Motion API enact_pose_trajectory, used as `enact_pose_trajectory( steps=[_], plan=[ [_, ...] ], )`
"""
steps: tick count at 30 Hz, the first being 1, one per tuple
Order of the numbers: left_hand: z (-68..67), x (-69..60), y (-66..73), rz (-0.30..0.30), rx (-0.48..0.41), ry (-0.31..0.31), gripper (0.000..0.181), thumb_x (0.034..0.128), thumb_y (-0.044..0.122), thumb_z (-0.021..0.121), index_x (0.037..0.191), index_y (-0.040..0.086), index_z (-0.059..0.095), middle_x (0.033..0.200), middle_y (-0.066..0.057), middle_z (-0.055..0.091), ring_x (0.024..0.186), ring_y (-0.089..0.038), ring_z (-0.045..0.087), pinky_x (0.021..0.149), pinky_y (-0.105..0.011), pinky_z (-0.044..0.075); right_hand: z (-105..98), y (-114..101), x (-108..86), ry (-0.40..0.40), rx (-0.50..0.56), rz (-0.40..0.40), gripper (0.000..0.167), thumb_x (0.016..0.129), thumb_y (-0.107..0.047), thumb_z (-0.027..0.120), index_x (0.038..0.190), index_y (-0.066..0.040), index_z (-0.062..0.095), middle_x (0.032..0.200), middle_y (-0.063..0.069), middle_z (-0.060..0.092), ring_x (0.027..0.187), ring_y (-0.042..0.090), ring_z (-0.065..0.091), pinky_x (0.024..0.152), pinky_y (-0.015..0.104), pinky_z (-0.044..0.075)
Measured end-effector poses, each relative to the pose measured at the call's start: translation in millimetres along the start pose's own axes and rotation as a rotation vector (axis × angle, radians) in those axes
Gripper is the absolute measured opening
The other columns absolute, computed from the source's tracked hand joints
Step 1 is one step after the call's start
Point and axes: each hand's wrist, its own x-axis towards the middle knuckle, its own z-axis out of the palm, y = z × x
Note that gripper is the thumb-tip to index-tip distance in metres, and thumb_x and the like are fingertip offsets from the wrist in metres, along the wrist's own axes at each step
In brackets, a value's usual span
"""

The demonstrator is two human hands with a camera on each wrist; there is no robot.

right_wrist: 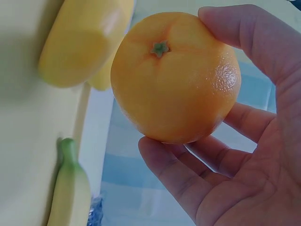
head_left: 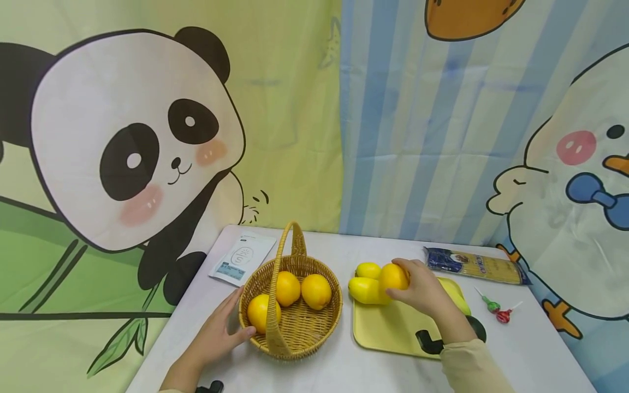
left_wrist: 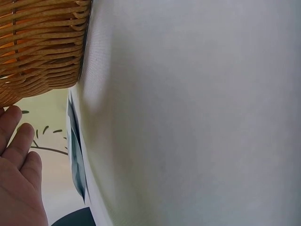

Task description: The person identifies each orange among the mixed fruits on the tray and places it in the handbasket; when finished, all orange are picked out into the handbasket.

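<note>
Between thumb and fingertips, my right hand (head_left: 425, 289) holds an orange (head_left: 393, 277) above the back of a yellow tray (head_left: 383, 330). The right wrist view shows its green star-shaped stem mark. Just left of this orange are two yellow mangoes (head_left: 366, 291) at the tray's back left corner. A banana (right_wrist: 70, 193) lies on the tray, mostly hidden behind my right hand and wrist in the head view. My left hand (head_left: 216, 335) rests against the left side of a woven basket (head_left: 330, 333), thumb and fingers spread and fairly straight. Three oranges (head_left: 316, 291) sit inside, under the arched handle.
A white packet (head_left: 243, 256) lies behind the basket on the left. At the back right is a pack of spaghetti (head_left: 476, 266). Green and red lollipops (head_left: 503, 315) lie right of the tray. A printed curtain (head_left: 295, 136) hangs behind the white table.
</note>
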Motion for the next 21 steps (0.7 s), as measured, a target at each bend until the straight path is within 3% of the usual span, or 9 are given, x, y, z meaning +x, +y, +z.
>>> enact_pose_trajectory(
  steps=[21],
  plan=[
    [-0.9,-0.7,1.4,-0.024,0.005,-0.015,0.104,0.0874,0.059,0.076,0.168,0.022,0.022,0.173,-0.014,0.028,0.156,-0.046,0.032,0.118,-0.075,0.034,1,-31,6.9,-0.015,0.033,-0.044,0.074,0.084,-0.037,0.086,0.146,-0.008,0.057,0.135,0.020,0.061,0.114,0.033,0.063,0.095,0.053,0.060]
  ],
)
